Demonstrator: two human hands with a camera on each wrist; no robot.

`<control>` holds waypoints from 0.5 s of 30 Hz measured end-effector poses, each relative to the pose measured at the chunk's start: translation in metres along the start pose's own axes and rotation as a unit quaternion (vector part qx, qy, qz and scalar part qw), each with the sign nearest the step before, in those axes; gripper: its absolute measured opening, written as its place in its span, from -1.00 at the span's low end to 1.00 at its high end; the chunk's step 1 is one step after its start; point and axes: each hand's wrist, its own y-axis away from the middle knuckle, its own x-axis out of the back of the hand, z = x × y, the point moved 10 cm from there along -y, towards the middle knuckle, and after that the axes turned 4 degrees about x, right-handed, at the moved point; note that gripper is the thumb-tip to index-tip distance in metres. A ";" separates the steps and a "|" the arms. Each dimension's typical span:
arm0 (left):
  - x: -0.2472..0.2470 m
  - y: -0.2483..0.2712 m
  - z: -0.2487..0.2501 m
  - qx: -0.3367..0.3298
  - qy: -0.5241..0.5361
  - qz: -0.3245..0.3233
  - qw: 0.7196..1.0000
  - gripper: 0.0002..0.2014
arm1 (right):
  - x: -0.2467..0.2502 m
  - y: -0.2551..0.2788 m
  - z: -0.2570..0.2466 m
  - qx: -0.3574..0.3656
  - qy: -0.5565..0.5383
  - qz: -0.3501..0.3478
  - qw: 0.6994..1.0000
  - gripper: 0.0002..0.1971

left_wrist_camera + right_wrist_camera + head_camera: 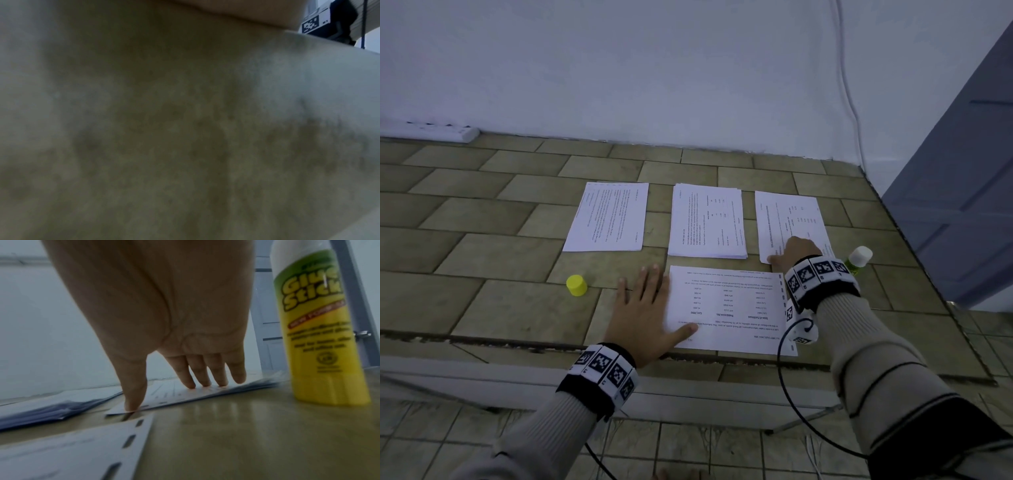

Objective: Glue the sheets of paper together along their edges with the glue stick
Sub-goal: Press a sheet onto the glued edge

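**Head view first: two flat hands, one uncapped stick**

Head view: left hand [645, 308] lies spread, thumb pinning the near sheet [729, 308]; right hand [796, 253] presses the right-hand stack [789, 219]. Yellow cap [576, 285] sits well apart.

Left wrist: blur, nothing readable.

Right wrist: straight fingers [205, 374] flat on paper, glue stick [320, 337] upright just beside. Risk: several sheets drag together, or the wrist topples the stick.

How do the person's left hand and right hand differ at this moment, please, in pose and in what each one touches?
The left hand lies flat, fingers spread, partly on the table, thumb on the near sheet. The right hand reaches further out, fingertips pressing the rightmost stack beside the glue stick. The left wrist view is blurred; the right is clear. Both hands are open, gripping nothing.
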 end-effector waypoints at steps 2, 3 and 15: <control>0.000 0.000 0.000 0.000 0.002 0.003 1.000 0.25 | 0.002 0.001 0.001 0.000 -0.001 0.013 1.000 -0.58; 0.000 0.000 -0.001 0.001 0.000 0.002 1.000 0.25 | 0.004 0.002 0.001 0.001 0.000 0.015 1.000 -0.59; 0.010 0.001 -0.008 0.014 0.103 0.033 0.994 0.16 | 0.065 0.016 0.001 0.081 -0.197 0.170 0.962 -0.57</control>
